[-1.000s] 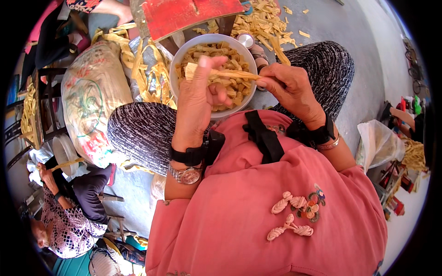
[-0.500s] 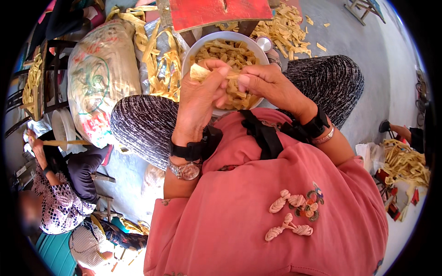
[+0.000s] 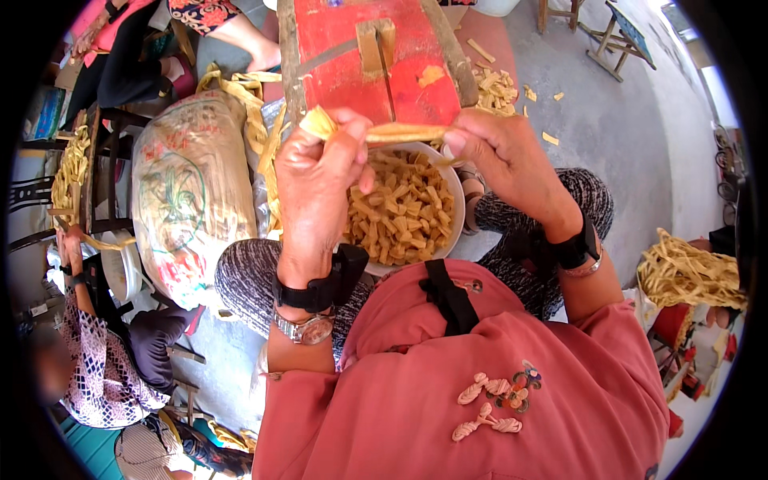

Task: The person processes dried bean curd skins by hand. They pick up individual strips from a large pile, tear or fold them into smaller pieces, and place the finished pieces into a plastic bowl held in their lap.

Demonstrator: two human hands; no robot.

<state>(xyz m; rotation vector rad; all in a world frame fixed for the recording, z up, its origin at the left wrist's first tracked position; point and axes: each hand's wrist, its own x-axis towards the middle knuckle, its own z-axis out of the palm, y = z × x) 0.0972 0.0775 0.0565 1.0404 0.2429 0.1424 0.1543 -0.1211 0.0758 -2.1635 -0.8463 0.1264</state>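
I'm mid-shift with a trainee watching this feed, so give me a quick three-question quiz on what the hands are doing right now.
1. True or false: the left hand and right hand hold opposite ends of one long pale yellow strip.
2. What lies directly below the strip? A) the bulging printed sack B) the round white bowl of short tan cut pieces C) a blue bucket
3. Fill in: beyond the hands stands a ___ wooden block with a metal blade across it.

Key: 1 true; 2 B; 3 red.
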